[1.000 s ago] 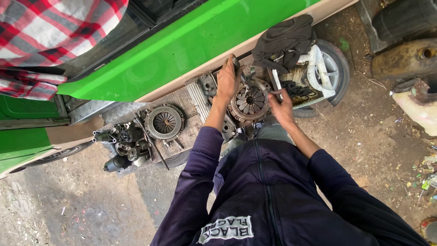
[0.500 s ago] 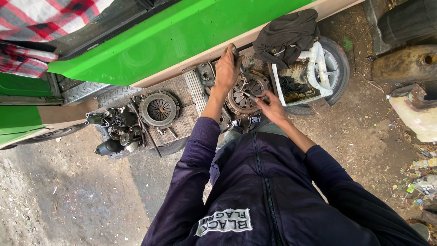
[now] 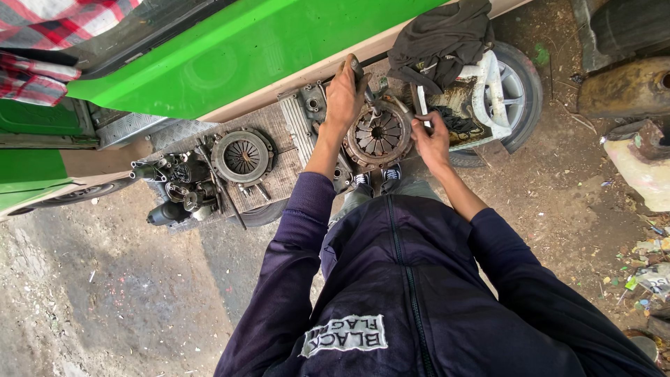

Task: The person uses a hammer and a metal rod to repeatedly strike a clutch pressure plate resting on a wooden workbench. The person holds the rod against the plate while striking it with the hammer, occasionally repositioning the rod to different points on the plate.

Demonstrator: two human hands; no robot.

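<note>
Both hands now closed up on the rusty clutch cover: left hand grips a dark tool above its rim, right hand clasps its edge beside the wheel

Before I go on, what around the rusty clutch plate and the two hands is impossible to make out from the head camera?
- Left hand: its grip covers most of a dark tool; the tool's kind is unclear.
- Right hand: what the fingers pinch at the clutch plate rim is too small to tell.
- Tyre: partly covered by a dark cloth and a white part.
</note>
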